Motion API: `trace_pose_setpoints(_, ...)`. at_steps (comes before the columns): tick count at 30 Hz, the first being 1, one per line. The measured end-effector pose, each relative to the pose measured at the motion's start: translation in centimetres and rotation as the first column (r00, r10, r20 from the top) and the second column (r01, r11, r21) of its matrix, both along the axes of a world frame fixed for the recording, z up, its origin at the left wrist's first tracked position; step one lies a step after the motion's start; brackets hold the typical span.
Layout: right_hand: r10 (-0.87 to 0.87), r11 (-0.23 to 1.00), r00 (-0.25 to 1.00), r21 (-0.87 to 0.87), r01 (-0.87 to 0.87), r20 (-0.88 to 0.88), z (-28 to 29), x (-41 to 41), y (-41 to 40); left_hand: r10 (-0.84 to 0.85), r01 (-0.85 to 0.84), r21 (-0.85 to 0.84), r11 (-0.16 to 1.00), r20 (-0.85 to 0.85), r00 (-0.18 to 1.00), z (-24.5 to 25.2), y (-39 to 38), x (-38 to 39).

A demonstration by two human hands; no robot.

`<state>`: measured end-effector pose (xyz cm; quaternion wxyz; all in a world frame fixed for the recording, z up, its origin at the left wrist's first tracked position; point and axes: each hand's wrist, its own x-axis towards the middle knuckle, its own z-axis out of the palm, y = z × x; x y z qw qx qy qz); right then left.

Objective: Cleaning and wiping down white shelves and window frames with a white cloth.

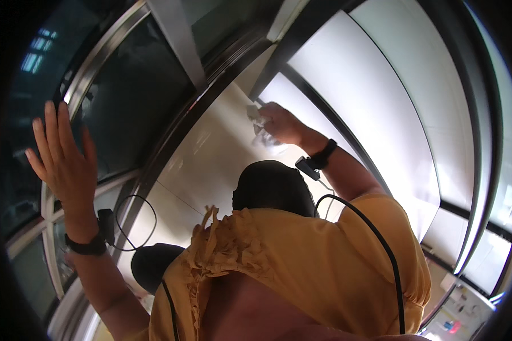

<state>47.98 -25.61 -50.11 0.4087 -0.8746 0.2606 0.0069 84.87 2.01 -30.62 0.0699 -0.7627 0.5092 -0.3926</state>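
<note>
My left hand (62, 157) is raised with its fingers spread, over a metal frame bar and dark glass. It holds nothing, and I cannot tell whether the palm touches the glass pane (123, 98). Farther ahead, my right hand (281, 123) is curled around a pale, partly translucent item (254, 117). The item is blurred and partly hidden by my fingers, so its exact kind is unclear. That hand is beside the lower edge of a bright white panel (350, 81) in a dark frame.
Below lies a beige tiled floor (205, 149), with a dark sliding-door track (175, 119) along its left side. Thin black cables (390, 251) run over my shirt and by my left wrist. At lower right stands a pale surface (461, 315) with several small items.
</note>
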Motion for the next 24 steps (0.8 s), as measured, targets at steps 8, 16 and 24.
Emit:
trace_pose_setpoints(8,-0.325,0.923,0.885,-0.091,0.373,0.332,20.1,-4.6,-2.5,-0.012,0.012,-0.01,1.0,-0.076,0.997,1.4,-1.1,-2.2)
trace_pose_setpoints(16,-0.057,0.655,0.963,-0.738,-0.163,-0.263,16.4,-1.1,-7.9,-0.088,0.081,-0.063,0.995,-0.123,0.988,1.6,-0.3,-2.1)
trace_pose_setpoints(24,-0.153,0.379,0.811,-0.792,-0.479,-0.564,18.1,-3.4,-11.6,-0.092,0.08,-0.076,0.994,-0.178,0.98,1.3,0.0,-1.7)
